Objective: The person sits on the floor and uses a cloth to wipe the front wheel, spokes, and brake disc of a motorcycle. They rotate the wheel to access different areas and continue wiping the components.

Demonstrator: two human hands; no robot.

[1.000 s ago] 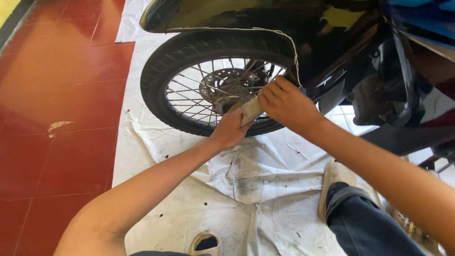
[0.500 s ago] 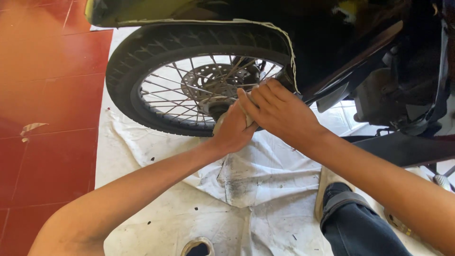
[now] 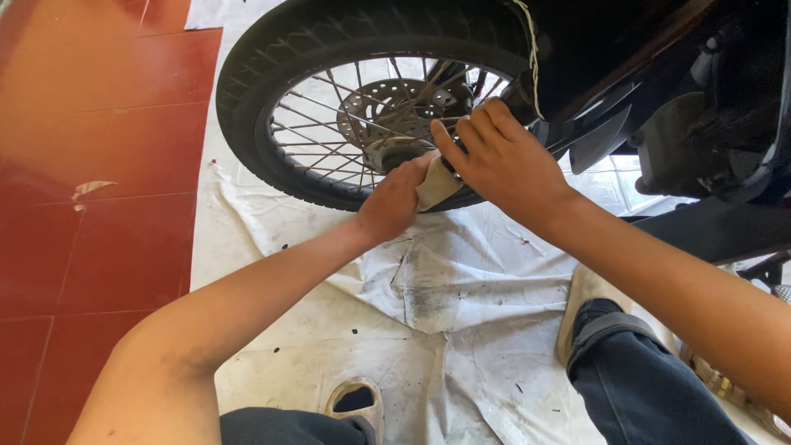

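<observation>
A motorcycle's spoked wheel (image 3: 272,140) with a black tyre and a brake disc (image 3: 379,103) fills the top middle. My left hand (image 3: 391,202) is at the lower rim near the hub, closed around a pale beige piece (image 3: 434,185) that looks like cloth or a tool handle. My right hand (image 3: 503,161) lies over that piece from the right, with its fingers curled against the spokes and the rim. A thin string (image 3: 531,53) hangs down the tyre just above my right hand. What the fingertips touch behind the rim is hidden.
A stained white sheet (image 3: 428,330) covers the floor under the wheel. Red floor tiles (image 3: 91,189) lie to the left. The dark motorcycle body (image 3: 709,132) stands at the right. My shoes (image 3: 356,404) and jeans leg (image 3: 651,379) are on the sheet below.
The view has swung, so the wheel now sits further left and looks larger. Both hands have stayed together at the lower rim near the hub, still on the pale piece.
</observation>
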